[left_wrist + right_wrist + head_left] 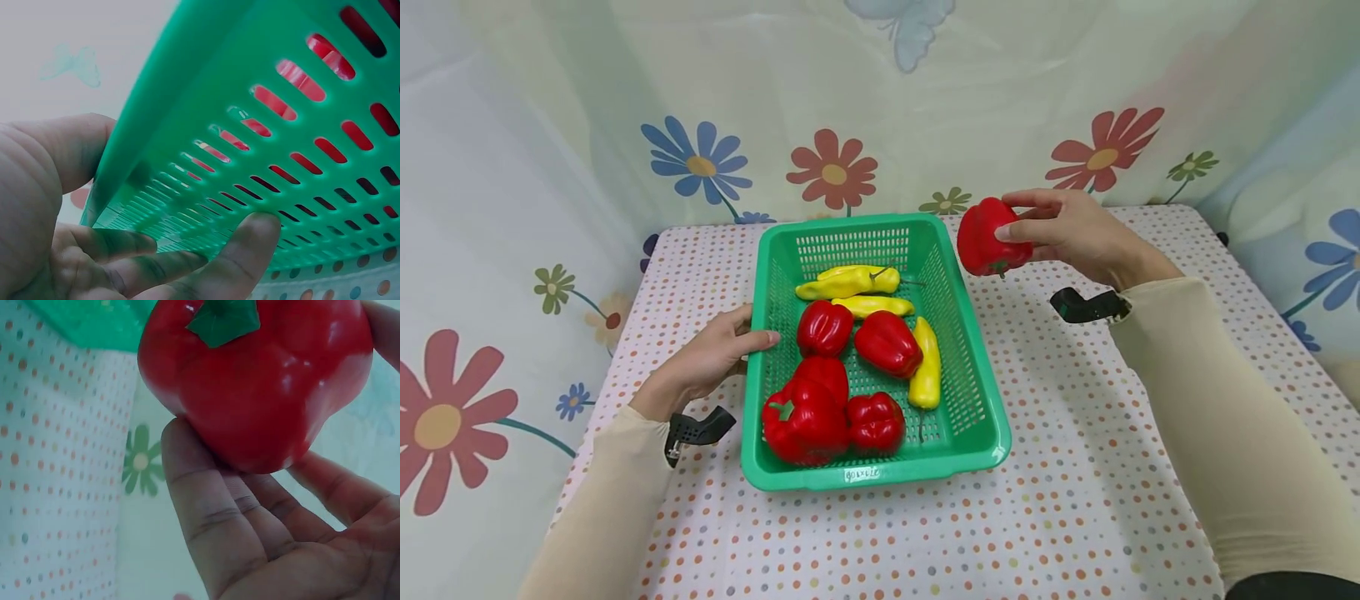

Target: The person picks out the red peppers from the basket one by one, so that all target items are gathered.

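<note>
A green plastic basket [880, 476] with slotted walls stands on the table, holding several red bell peppers [887, 343] and yellow peppers [927, 362]. My left hand [718, 350] grips its left side, thumb over the rim [134, 119] and fingers against the outside wall. Beyond the basket's right rim, my right hand [1063, 229] holds another red bell pepper [985, 237] between thumb and fingers, raised above the table. The green stem end [225, 322] of that pepper shows in the right wrist view.
A dotted cloth [1075, 467] covers the table. Behind it and at both sides hangs a curtain [760, 75] printed with flowers. The yellow peppers lie mostly toward the basket's back and right, the red ones toward its front left.
</note>
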Action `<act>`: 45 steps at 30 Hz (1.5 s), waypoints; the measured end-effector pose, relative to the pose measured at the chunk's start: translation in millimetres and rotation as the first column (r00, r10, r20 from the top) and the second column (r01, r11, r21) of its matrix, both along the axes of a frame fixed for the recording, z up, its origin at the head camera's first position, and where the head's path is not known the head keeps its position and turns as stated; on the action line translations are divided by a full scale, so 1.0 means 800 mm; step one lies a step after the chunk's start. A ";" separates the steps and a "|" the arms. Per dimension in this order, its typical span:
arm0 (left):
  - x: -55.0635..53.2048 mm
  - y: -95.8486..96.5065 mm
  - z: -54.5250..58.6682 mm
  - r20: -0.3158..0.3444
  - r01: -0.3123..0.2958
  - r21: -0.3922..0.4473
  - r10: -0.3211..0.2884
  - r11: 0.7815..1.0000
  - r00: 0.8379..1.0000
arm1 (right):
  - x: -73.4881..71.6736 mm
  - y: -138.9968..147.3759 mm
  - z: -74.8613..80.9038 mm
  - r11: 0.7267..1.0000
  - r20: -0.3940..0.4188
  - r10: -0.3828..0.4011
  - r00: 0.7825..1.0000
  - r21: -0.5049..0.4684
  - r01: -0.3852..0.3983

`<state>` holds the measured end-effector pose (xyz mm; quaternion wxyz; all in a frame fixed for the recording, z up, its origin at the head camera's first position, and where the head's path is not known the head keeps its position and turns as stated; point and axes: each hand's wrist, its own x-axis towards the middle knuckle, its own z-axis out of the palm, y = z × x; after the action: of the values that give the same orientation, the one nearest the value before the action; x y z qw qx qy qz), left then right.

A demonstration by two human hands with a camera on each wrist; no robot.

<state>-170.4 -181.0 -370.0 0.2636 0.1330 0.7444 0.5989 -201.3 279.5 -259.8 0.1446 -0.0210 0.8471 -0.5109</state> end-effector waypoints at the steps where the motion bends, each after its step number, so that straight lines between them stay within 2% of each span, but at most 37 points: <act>1: 0.000 0.000 0.000 -0.003 0.000 0.000 0.000 1.000 1.000 | -0.003 0.003 -0.002 1.000 0.002 -0.005 1.000 -0.004 0.005; 8: 0.002 -0.002 -0.003 -0.023 0.003 0.003 -0.003 1.000 1.000 | -0.023 0.020 -0.021 0.995 0.039 -0.045 0.998 -0.086 0.048; 15: 0.001 -0.001 -0.002 -0.024 0.002 0.020 -0.002 1.000 1.000 | -0.040 0.032 -0.052 0.987 0.064 -0.103 0.993 -0.120 0.110; 19: 0.002 -0.002 -0.003 -0.021 -0.003 0.014 0.003 1.000 1.000 | -0.048 0.039 -0.070 0.988 0.084 -0.100 0.991 -0.111 0.109; 24: 0.003 -0.001 -0.005 -0.012 -0.004 0.026 0.004 1.000 1.000 | -0.056 0.044 -0.087 0.993 0.097 -0.108 0.989 -0.044 0.112; 34: 0.005 0.000 -0.005 0.010 -0.003 0.035 0.003 0.999 1.000 | -0.061 0.050 -0.114 0.991 0.181 -0.121 0.976 -0.036 0.130; 40: 0.006 0.000 -0.006 0.018 -0.010 0.032 0.009 0.999 1.000 | -0.063 0.050 -0.126 0.990 0.182 -0.125 0.975 -0.046 0.135; 45: 0.005 -0.002 -0.005 0.008 -0.011 0.025 0.011 1.000 1.000 | -0.064 0.048 -0.127 0.990 0.172 -0.130 0.976 -0.040 0.138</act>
<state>-166.3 -182.2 -373.8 0.2616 0.1296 0.7364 0.6103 -252.2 317.7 -361.6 0.1806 0.0758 0.8176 -0.5414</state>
